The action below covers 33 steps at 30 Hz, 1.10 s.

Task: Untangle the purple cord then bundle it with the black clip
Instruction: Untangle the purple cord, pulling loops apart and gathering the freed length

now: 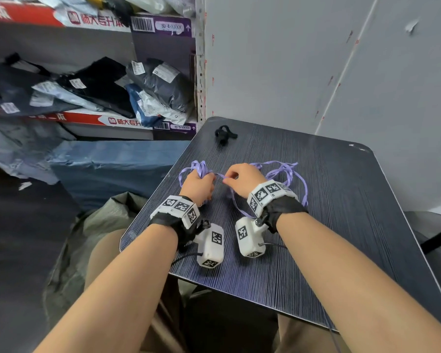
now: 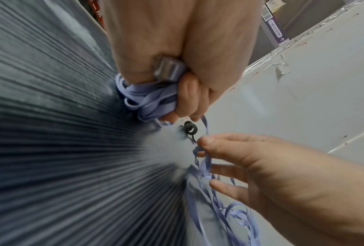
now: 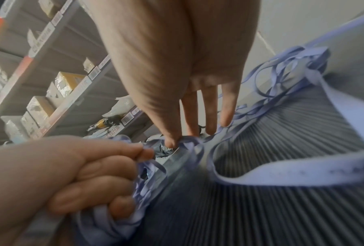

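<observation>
Left hand [image 1: 197, 184] fisted round gathered purple cord [image 1: 288, 174]; right hand [image 1: 239, 178] pinching a strand stretched sideways between the fingertips; black clip [image 1: 224, 135] beyond.

The left hand [image 1: 197, 186] hides the middle of the purple cord [image 1: 288, 174] bunch. The shelf [image 3: 50, 86] boxes are blurry. The black clip [image 1: 224, 134] looks too small to make out.

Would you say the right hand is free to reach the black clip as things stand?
Probably not yet. The path to the black clip is open table, but the right hand pinches the purple cord, so it must release first.
</observation>
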Available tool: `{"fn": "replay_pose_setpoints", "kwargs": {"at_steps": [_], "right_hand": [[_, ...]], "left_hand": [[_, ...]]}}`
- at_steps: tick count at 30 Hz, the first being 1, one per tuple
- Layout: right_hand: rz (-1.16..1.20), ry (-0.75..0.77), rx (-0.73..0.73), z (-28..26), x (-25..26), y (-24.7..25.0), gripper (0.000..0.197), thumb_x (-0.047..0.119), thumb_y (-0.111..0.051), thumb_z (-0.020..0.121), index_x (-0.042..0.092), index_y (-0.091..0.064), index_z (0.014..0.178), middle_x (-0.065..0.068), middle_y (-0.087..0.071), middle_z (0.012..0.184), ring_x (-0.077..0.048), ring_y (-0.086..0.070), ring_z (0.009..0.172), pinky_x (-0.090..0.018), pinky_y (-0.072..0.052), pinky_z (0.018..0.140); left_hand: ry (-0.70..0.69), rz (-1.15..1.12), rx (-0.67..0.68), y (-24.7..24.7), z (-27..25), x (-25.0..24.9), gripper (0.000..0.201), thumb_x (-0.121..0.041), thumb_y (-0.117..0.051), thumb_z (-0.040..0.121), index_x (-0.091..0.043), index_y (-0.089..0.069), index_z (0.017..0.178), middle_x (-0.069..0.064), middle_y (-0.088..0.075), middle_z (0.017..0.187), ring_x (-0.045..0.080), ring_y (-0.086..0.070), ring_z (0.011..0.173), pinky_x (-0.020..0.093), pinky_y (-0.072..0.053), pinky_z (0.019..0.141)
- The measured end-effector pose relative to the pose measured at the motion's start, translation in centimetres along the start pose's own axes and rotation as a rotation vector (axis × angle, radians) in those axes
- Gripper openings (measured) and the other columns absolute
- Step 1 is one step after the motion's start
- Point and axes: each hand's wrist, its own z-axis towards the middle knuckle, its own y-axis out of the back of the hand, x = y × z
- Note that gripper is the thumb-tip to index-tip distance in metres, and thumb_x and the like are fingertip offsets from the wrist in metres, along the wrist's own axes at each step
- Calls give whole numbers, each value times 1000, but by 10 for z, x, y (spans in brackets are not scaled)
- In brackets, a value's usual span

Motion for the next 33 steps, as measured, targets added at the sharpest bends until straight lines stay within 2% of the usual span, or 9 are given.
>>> {"fn": "replay_pose_setpoints", "kwargs": {"at_steps": [2, 4, 8, 10, 14, 19, 25, 29, 33], "right_hand": [[-17, -16, -2, 0, -3, 2, 5, 21, -59, 88, 22, -63, 87, -2, -67, 93, -22, -63, 90, -36, -52, 79], [-93, -14, -43, 0, -6, 4, 14, 14, -56, 87, 25, -64, 89, 0, -66, 96, -21, -57, 99, -35, -50, 79], [-259, -37, -162, 0, -6, 7, 21, 11, -53, 86, 27, -65, 95, 1, -60, 108, -27, -44, 113, -41, -35, 93], [-158, -62, -206, 0, -9, 10, 18, 9, -54, 86, 23, -65, 91, -2, -57, 110, -27, -46, 110, -39, -38, 89], [35, -18, -296, -2, -13, 15, 18, 1, -54, 85, 15, -65, 92, -6, -55, 109, -21, -54, 86, -31, -42, 70], [-61, 35, -287, -5, -16, 18, 29, -3, -51, 86, 14, -63, 106, -8, -54, 115, -24, -55, 97, -31, -43, 75], [182, 55, -307, -7, -21, 26, 26, 3, -58, 87, 16, -66, 108, -6, -57, 112, -18, -63, 82, -37, -54, 83], [321, 84, -352, -11, -17, 35, 29, 1, -59, 87, 14, -64, 112, -3, -58, 112, -10, -61, 77, -24, -52, 78], [322, 110, -398, -14, -16, 45, 29, 0, -58, 87, 15, -64, 110, -2, -61, 111, -8, -60, 74, -23, -50, 76]], "left_hand": [[-10, 16, 0, 1, 0, 1, 25, -14, -47, 94, -15, -47, 69, 0, -41, 54, 12, -37, 42, 23, -32, 46], [-14, 21, 13, 0, -1, 1, 24, -14, -48, 92, -15, -48, 68, -3, -42, 50, 14, -36, 44, 24, -31, 46], [-10, 16, 38, 1, -2, 1, 25, -13, -49, 91, -15, -50, 66, -5, -39, 43, 12, -32, 38, 23, -28, 45], [-17, 21, 46, 2, -5, 0, 23, -14, -47, 93, -13, -51, 70, -3, -37, 47, 11, -31, 38, 22, -29, 44], [-45, 42, 44, 3, -7, -1, 18, -16, -45, 95, -10, -53, 79, -2, -38, 50, 12, -33, 41, 23, -32, 46], [-46, 59, 67, 4, -11, -4, 15, -18, -47, 95, -9, -53, 84, -1, -40, 53, 14, -34, 45, 24, -32, 49], [-152, 116, -3, 12, -10, -21, 20, -20, -47, 94, -13, -56, 77, -1, -42, 56, 15, -35, 47, 27, -33, 52], [-208, 77, -58, 10, -7, -40, 15, -19, -45, 95, -11, -52, 84, 0, -39, 58, 15, -33, 49, 26, -30, 52], [-221, 34, -96, 7, 0, -57, 18, -20, -46, 95, -13, -50, 79, 2, -42, 61, 15, -35, 50, 26, -31, 50]]}}
